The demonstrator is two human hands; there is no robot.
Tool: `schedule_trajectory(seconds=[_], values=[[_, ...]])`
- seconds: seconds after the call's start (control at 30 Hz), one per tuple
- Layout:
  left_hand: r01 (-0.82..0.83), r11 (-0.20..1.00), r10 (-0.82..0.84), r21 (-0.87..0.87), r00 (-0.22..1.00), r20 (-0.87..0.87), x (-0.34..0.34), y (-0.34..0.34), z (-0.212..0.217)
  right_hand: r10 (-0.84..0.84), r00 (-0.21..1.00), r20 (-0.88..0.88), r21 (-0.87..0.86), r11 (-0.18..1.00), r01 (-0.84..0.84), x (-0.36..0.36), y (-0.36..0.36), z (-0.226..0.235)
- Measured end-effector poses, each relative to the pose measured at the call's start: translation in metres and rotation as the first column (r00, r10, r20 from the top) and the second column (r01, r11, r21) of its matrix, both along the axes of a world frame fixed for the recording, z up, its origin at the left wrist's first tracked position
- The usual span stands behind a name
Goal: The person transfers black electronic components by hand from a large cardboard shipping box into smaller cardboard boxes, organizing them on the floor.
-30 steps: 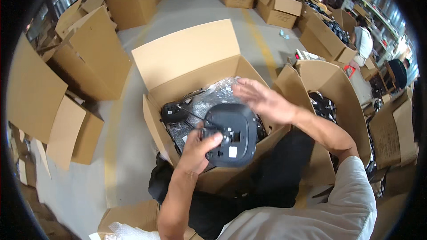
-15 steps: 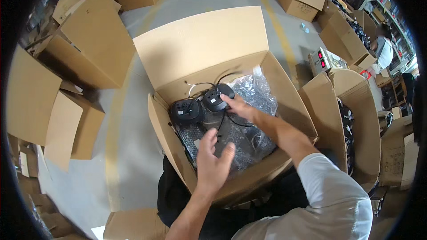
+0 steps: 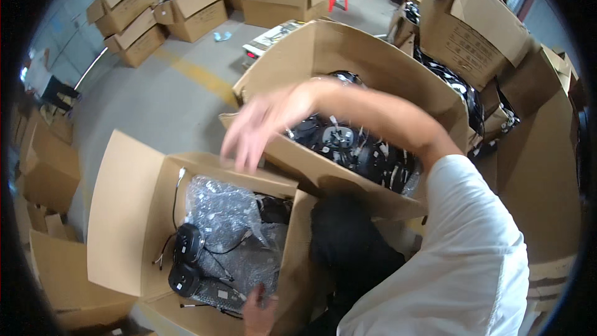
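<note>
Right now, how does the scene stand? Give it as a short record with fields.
Left hand: at the near box's lower right; contact unclear
Right hand: blurred, fingers spread, raised near where the boxes meet
Near box: open brown cardboard box
Near box contents: clear plastic bubble wrap; two rounded black plastic units with cables
Second box: larger open brown cardboard box, heaped black parts inside
Floor: grey, yellow stripe

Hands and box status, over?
Left grip over open brown cardboard box, hold unclear. Two rounded black plastic units inside. Right grip blurred, apparently empty, aloft. No obvious obstruction.
</note>
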State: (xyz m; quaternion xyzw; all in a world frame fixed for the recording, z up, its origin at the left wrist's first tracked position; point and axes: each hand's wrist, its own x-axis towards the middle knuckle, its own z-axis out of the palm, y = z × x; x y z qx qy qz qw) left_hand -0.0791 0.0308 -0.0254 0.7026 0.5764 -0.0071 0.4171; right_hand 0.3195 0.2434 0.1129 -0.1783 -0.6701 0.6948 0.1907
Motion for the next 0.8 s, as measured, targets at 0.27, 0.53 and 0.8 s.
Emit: schedule_trajectory(seconds=[0.27, 0.53, 0.8], values=[[0.052, 0.959, 0.009, 0.277, 0.977, -0.215, 0.068, -0.028, -0.015, -0.576, -0.269, 0.772, 0.622, 0.596, 0.508, 0.284, -0.106, -0.211], [-0.051, 0.931, 0.106, 0.360, 0.985, -0.134, 0.068, -0.032, -0.031, -0.712, -0.296, 0.636, 0.734, 0.441, 0.517, 0.273, -0.126, -0.255], [0.010, 0.927, 0.027, 0.375, 0.995, -0.093, 0.062, -0.028, -0.027, -0.932, 0.176, 0.318, 0.283, 0.270, 0.920, 0.267, -0.160, -0.086]])
